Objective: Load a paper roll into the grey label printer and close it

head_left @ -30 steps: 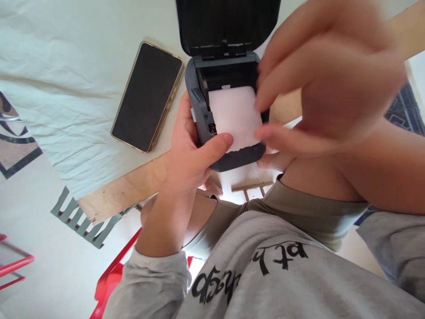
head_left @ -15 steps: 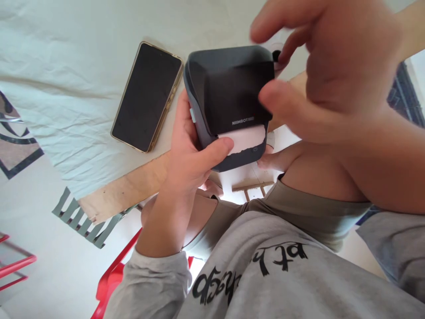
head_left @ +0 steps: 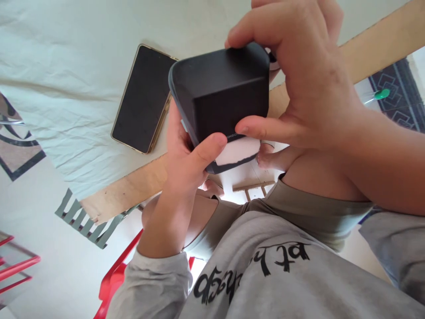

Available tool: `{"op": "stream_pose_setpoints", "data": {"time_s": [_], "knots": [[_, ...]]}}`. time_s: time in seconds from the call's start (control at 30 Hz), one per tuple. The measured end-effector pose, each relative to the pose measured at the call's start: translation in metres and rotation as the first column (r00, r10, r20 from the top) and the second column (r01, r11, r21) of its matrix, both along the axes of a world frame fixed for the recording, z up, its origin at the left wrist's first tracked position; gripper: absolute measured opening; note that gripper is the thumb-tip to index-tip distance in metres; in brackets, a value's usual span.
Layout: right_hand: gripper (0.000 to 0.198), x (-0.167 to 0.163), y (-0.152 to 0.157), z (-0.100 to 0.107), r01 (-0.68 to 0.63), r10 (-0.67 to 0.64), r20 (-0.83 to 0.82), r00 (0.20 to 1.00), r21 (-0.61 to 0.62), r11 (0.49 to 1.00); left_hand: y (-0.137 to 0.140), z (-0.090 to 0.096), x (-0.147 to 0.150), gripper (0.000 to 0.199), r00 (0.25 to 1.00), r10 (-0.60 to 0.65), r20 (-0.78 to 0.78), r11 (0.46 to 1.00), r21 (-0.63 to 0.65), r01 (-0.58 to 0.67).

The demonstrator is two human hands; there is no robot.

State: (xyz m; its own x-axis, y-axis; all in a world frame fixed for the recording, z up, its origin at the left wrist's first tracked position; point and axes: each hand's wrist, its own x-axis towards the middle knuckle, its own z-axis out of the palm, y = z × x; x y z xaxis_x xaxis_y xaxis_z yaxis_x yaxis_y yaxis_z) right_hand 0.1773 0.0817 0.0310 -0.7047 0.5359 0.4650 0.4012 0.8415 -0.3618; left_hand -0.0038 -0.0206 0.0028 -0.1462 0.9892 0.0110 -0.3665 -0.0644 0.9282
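Note:
A dark label printer [head_left: 229, 97] marked with a partly covered brand name is held up in front of me, tilted. White label paper [head_left: 239, 151] sticks out of its front slot. My left hand [head_left: 189, 155] wraps round the printer's left side, its thumb at the paper's left end. My right hand [head_left: 299, 75] grips the right side, thumb on the dark lid near the brand name and fingers over the back top edge. The left fingers beneath the printer are mostly hidden. Behind the right hand, a small pale round part with a dark centre shows at the printer's right edge.
A smartphone [head_left: 144, 97] with a dark screen lies left of the printer on the pale cloth [head_left: 66, 53]. A wooden board edge [head_left: 129, 188] runs in front. My legs are below, a red chair [head_left: 113, 283] is at lower left, and a patterned mat [head_left: 395, 97] lies at right.
My right hand has moved left and down, from hovering beside the printer to gripping its lid and back edge. The printer has tilted and shifted slightly left; my left hand keeps its hold.

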Motion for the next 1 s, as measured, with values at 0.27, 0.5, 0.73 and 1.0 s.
{"op": "stream_pose_setpoints", "data": {"time_s": [0.27,0.5,0.73,1.0], "knots": [[0.066,-0.001,0.006,-0.006,0.029,-0.03,0.013,0.999,0.083,0.996,0.007,0.003,0.008,0.036,0.998,0.035,0.053,0.999,0.038,-0.037],[0.048,-0.003,0.007,-0.013,0.027,-0.006,-0.079,0.997,0.263,0.964,0.016,0.01,0.015,0.03,0.96,0.127,0.25,0.992,-0.027,-0.124],[0.045,-0.006,0.001,-0.007,-0.019,0.036,-0.076,0.996,0.215,0.976,0.014,0.002,0.01,0.039,0.972,0.166,0.169,0.986,-0.021,-0.165],[0.047,-0.004,-0.004,0.003,-0.066,0.083,-0.105,0.991,0.158,0.985,0.014,0.006,0.01,0.033,0.95,0.306,0.056,0.945,-0.144,-0.295]]}}
